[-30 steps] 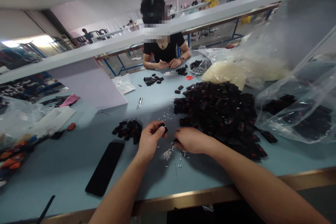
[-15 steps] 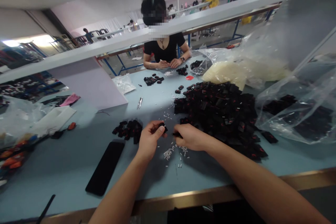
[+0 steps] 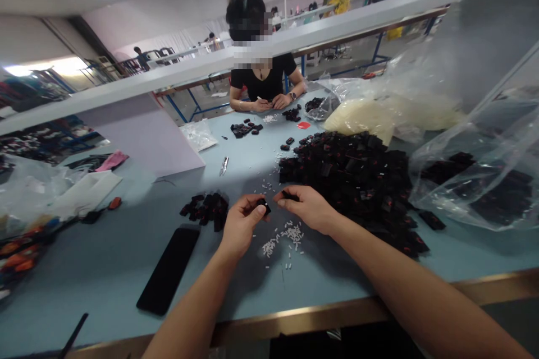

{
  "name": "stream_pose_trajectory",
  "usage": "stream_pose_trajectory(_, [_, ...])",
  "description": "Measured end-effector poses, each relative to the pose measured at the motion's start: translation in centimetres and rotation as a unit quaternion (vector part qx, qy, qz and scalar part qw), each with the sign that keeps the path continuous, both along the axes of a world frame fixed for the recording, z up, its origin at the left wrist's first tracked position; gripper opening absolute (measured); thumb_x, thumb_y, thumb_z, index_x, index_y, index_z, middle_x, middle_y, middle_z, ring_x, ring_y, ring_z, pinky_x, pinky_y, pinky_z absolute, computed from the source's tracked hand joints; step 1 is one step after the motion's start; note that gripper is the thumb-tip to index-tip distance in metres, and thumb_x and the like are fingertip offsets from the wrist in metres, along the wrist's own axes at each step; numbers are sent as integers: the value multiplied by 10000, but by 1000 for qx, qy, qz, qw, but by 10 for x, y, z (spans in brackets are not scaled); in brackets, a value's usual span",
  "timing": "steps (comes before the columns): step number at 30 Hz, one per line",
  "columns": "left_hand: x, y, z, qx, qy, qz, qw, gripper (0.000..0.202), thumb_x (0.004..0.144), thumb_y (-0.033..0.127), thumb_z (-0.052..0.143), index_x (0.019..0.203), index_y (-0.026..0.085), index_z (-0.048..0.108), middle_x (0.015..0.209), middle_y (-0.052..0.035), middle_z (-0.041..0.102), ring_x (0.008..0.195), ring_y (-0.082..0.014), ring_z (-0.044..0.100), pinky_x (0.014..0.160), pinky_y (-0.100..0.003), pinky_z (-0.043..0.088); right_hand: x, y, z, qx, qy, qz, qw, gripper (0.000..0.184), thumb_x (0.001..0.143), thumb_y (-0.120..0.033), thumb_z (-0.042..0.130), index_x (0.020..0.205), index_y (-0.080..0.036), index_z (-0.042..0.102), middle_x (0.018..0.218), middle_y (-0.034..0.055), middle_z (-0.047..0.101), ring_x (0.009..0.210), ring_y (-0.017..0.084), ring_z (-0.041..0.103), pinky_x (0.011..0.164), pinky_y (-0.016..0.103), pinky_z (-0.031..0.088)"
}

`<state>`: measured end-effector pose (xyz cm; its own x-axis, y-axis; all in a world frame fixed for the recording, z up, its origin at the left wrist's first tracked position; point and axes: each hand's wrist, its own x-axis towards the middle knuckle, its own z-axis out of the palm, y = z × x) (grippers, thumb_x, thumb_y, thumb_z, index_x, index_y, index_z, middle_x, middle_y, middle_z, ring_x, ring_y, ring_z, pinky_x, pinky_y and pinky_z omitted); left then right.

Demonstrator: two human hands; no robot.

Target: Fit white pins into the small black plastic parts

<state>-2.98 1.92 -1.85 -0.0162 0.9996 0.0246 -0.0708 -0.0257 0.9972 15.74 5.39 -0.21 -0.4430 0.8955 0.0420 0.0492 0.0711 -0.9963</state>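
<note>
My left hand (image 3: 243, 223) pinches a small black piece (image 3: 264, 206) with a white spot on it between thumb and fingers. Close beside it, my right hand (image 3: 309, 208) is closed around a slim dark tool (image 3: 290, 196), mostly hidden by the fingers, so its kind does not show. Small white tubular bits (image 3: 293, 234) lie loose on the table just below my hands. Right of my right hand rises a large heap of black pieces (image 3: 349, 171) with red marks. A smaller pile of black pieces (image 3: 206, 210) lies left of my left hand.
A black phone-like slab (image 3: 168, 270) lies at the left front. Thread snips (image 3: 224, 165) rest farther back. Clear plastic bags (image 3: 475, 179) stand at the right. Across the table, under a white shelf (image 3: 185, 76), a person (image 3: 267, 87) works with both hands.
My right hand has moved up and slightly back with the dark tool, uncovering more of the white bits. My left hand has barely shifted, still gripping the black piece.
</note>
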Motion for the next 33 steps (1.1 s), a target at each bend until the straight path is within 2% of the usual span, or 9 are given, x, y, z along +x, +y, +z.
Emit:
stream_pose_trajectory(4, [1, -2, 0, -13, 8, -18, 1000, 352, 706, 352, 763, 993, 173, 665, 818, -29, 678, 655, -161, 647, 663, -291, 495, 0, -1, 0, -76, 73, -3, 994, 250, 724, -376, 681, 827, -166, 592, 635, -45, 528, 483, 80, 389, 448, 219, 281])
stream_pose_trajectory(8, [3, -4, 3, -16, 17, -33, 999, 329, 700, 313, 772, 977, 174, 665, 822, -32, 694, 659, -165, 666, 665, -285, 501, -1, -2, -3, -128, 122, 12, 984, 318, 659, -398, 759, 817, -163, 614, 637, -42, 550, 493, 76, 411, 434, 214, 256])
stream_pose_trajectory(13, [6, -6, 6, -5, 27, -35, 999, 312, 693, 305, 777, 952, 171, 668, 839, -36, 706, 668, -171, 673, 689, -302, 515, -4, -3, -9, -188, 162, 28, 968, 371, 615, -438, 804, 767, -142, 639, 554, -61, 488, 457, 56, 333, 418, 214, 178])
stream_pose_trajectory(18, [7, -7, 8, -6, 46, -29, 999, 326, 693, 324, 773, 958, 171, 663, 838, -41, 709, 681, -183, 674, 696, -316, 520, -6, -4, -10, -184, 136, 29, 973, 409, 584, -459, 820, 770, -136, 652, 534, -58, 515, 443, 54, 310, 423, 220, 181])
stream_pose_trajectory(24, [7, -8, 10, -8, 58, -17, 998, 308, 674, 302, 781, 933, 182, 666, 759, -15, 699, 648, -175, 670, 673, -303, 511, -3, -4, -8, -138, 95, 40, 985, 375, 620, -461, 795, 761, -143, 655, 537, -47, 550, 450, 62, 315, 441, 224, 199])
stream_pose_trajectory(33, [11, -11, 13, 7, 84, -17, 996, 283, 592, 251, 822, 854, 200, 727, 722, 3, 672, 645, -142, 607, 631, -260, 488, 5, -2, -6, -142, 110, 103, 978, 367, 553, -389, 845, 675, -147, 597, 533, -69, 499, 480, 61, 331, 463, 216, 214])
